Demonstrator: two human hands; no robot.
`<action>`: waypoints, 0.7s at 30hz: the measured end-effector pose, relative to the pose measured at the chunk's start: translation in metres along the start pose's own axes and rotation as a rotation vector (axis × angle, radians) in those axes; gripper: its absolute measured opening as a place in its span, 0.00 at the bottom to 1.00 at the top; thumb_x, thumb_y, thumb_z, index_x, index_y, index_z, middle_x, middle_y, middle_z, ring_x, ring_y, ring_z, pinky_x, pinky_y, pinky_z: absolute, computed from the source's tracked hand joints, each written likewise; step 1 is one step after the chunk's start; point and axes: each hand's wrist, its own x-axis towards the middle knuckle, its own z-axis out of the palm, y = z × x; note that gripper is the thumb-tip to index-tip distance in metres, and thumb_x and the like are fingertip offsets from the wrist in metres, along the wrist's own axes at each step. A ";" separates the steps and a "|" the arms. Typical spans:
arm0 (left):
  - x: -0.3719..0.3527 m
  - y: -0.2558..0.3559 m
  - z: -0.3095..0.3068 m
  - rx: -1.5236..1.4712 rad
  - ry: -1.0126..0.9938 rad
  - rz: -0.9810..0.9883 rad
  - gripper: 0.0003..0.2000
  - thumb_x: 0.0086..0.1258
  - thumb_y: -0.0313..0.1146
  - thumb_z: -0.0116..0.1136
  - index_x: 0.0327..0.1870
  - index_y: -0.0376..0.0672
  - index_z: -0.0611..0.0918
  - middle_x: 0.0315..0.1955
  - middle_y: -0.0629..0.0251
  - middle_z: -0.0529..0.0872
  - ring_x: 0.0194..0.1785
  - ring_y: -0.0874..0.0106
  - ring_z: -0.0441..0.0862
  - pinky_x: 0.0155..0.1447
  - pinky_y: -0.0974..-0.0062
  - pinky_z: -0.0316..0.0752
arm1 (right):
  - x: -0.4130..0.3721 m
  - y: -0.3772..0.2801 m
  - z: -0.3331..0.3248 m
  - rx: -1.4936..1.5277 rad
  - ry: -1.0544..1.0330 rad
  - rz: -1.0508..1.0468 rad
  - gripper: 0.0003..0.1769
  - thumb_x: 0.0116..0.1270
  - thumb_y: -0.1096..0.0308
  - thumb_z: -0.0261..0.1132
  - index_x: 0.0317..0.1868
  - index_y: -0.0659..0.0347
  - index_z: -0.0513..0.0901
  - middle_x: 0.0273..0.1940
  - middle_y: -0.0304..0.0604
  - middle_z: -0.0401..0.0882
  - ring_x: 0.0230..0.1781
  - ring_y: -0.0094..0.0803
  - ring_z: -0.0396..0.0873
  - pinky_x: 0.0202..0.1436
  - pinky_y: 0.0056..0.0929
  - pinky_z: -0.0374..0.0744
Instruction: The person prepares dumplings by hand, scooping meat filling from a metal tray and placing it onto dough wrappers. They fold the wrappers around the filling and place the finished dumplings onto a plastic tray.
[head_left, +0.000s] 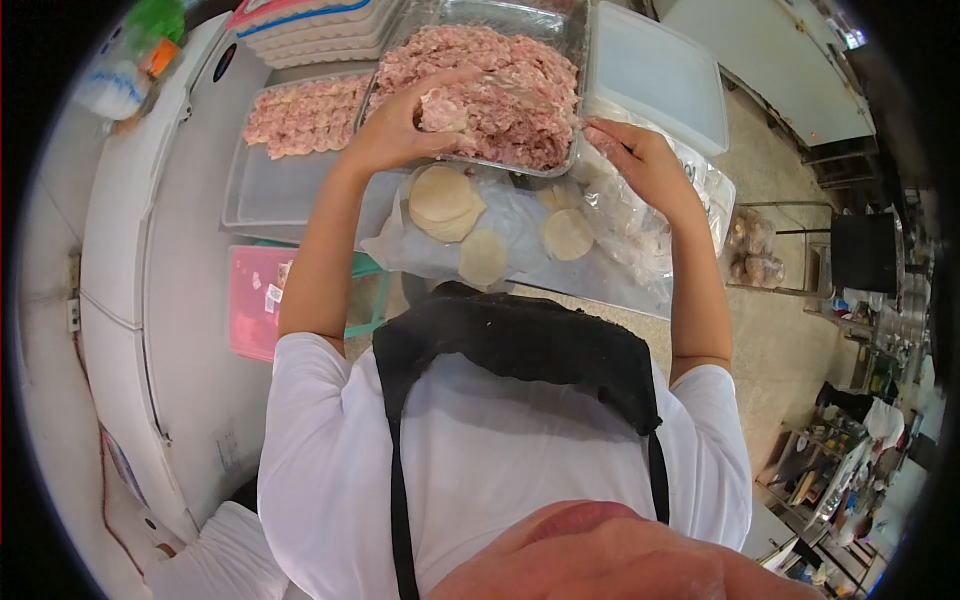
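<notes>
My left hand reaches over the near left part of a metal tray, its fingers and thumb curved round a lump of pink minced meat. My right hand is at the tray's right rim, with its fingertips pinched together; what they hold is too small to make out. Nearer to me, a stack of round pale dough sheets lies on a clear plastic sheet. A separate dough round sits just below the stack, and another round lies to the right.
Rows of meat-filled pieces lie in a tray at the left, beside stacked containers. A translucent lid and plastic bags are on the right. A pink container stands at lower left. Another person's sleeve shows at bottom left.
</notes>
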 end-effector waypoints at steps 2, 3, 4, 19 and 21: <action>0.002 0.006 -0.006 0.016 -0.095 0.037 0.27 0.53 0.35 0.71 0.56 0.42 0.79 0.50 0.59 0.84 0.49 0.70 0.80 0.57 0.71 0.72 | -0.004 -0.023 0.008 0.156 -0.075 -0.112 0.21 0.70 0.56 0.61 0.54 0.63 0.81 0.50 0.52 0.82 0.48 0.38 0.82 0.54 0.29 0.76; 0.007 0.012 -0.008 -0.013 -0.193 0.010 0.28 0.52 0.35 0.71 0.57 0.41 0.79 0.50 0.58 0.84 0.50 0.70 0.80 0.57 0.71 0.72 | 0.000 -0.028 0.014 0.113 -0.116 -0.133 0.20 0.70 0.56 0.61 0.53 0.62 0.82 0.50 0.51 0.83 0.48 0.38 0.82 0.53 0.30 0.76; 0.009 0.015 -0.009 -0.045 -0.295 -0.015 0.29 0.52 0.35 0.71 0.58 0.41 0.79 0.50 0.58 0.84 0.52 0.69 0.80 0.58 0.71 0.72 | 0.005 -0.031 0.019 0.071 -0.156 -0.151 0.19 0.70 0.57 0.61 0.53 0.62 0.82 0.50 0.51 0.83 0.48 0.39 0.82 0.53 0.30 0.76; -0.026 -0.026 -0.074 -0.156 -0.165 -0.345 0.27 0.53 0.41 0.74 0.52 0.37 0.79 0.43 0.56 0.84 0.49 0.69 0.80 0.57 0.70 0.72 | 0.022 -0.128 0.017 -0.328 0.077 -0.265 0.16 0.69 0.61 0.60 0.49 0.63 0.82 0.42 0.53 0.82 0.40 0.50 0.81 0.44 0.38 0.78; -0.033 -0.033 -0.092 -0.149 -0.135 -0.183 0.27 0.54 0.41 0.74 0.52 0.37 0.79 0.45 0.56 0.84 0.50 0.70 0.79 0.57 0.71 0.72 | 0.034 -0.131 0.060 -0.390 0.112 -0.422 0.16 0.69 0.61 0.60 0.50 0.63 0.81 0.42 0.54 0.82 0.40 0.50 0.80 0.45 0.39 0.78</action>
